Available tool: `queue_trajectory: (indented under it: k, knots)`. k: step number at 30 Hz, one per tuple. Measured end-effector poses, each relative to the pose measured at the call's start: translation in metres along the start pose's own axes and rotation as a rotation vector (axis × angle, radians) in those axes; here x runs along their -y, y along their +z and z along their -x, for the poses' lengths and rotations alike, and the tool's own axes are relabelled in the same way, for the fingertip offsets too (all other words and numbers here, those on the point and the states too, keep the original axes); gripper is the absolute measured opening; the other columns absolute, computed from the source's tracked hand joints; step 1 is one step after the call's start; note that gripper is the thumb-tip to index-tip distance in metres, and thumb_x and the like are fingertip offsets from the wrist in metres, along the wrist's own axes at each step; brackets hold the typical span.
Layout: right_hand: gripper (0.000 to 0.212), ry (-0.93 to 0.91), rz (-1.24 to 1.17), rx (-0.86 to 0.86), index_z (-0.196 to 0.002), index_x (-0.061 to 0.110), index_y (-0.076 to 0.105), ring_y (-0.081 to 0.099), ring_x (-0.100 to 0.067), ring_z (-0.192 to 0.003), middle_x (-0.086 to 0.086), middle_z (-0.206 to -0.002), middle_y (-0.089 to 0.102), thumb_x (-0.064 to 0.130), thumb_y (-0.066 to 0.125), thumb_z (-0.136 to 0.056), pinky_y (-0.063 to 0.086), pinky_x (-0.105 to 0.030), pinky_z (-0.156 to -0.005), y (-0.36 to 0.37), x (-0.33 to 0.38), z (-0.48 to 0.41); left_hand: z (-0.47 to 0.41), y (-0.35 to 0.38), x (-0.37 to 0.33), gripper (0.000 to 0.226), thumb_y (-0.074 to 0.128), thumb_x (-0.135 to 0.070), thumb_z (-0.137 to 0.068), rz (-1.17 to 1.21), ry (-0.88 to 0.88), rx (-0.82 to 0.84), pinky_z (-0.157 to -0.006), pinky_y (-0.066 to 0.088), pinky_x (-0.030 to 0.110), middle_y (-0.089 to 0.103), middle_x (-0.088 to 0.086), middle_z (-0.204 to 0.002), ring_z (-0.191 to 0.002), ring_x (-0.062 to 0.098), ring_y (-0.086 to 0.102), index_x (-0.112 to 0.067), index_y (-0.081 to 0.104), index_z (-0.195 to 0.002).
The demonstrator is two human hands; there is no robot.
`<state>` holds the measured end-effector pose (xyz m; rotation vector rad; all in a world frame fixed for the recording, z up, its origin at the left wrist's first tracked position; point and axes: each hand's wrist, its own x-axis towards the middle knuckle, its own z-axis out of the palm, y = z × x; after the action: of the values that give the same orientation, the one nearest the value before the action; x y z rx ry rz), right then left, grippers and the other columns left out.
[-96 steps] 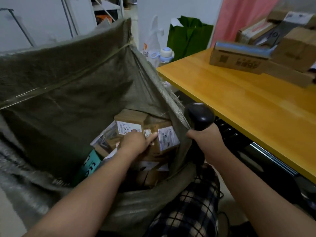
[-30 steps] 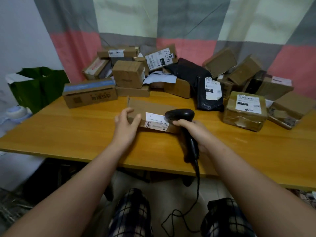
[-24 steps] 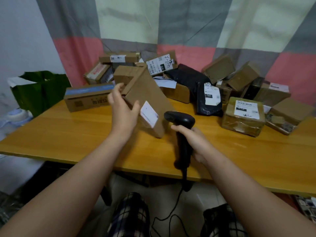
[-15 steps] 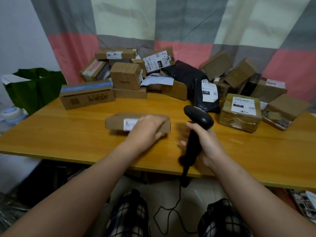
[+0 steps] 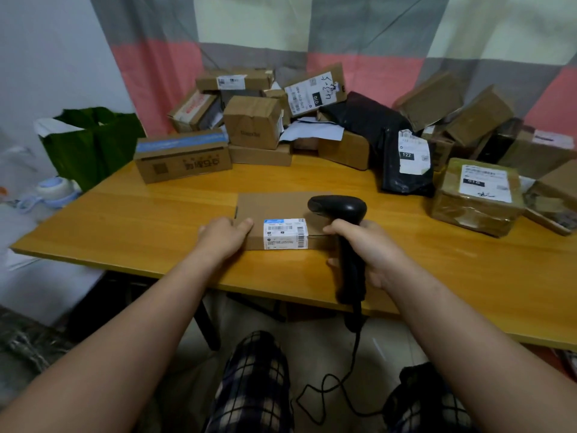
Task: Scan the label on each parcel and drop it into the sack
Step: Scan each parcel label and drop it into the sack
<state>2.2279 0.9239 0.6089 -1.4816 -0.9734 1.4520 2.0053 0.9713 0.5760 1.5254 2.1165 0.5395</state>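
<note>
At frame centre the parcel (image 5: 274,207) lies lengthwise left-to-right; left hand (image 5: 225,235) grips its left end, right hand (image 5: 367,250) clasps the scanner (image 5: 340,209) beside its label (image 5: 285,233).

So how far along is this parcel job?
Done: can't say, the sack is out of view. In hand: the left hand holds a flat box on the table, label showing, while the right hand grips the scanner just beside it; not dropped yet. Left: a big pile of parcels at the table's back, so plenty remains.
</note>
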Motion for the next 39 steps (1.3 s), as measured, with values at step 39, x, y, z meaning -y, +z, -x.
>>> queue_trajectory:
  k: [39]
  knots:
    - [0.025,-0.523,0.323,0.025,-0.071,0.005,0.061,0.059,-0.024,-0.048,-0.012,-0.054,0.056,0.024,0.067,-0.087,0.054,-0.043,-0.053,0.022,-0.024,0.033,0.055,-0.019,0.001,0.049,0.056,-0.006,-0.094,0.941,0.18,-0.249,-0.069,0.045,0.002,0.052,-0.006,-0.109,-0.081,-0.008,0.054,0.001,0.036,-0.139]
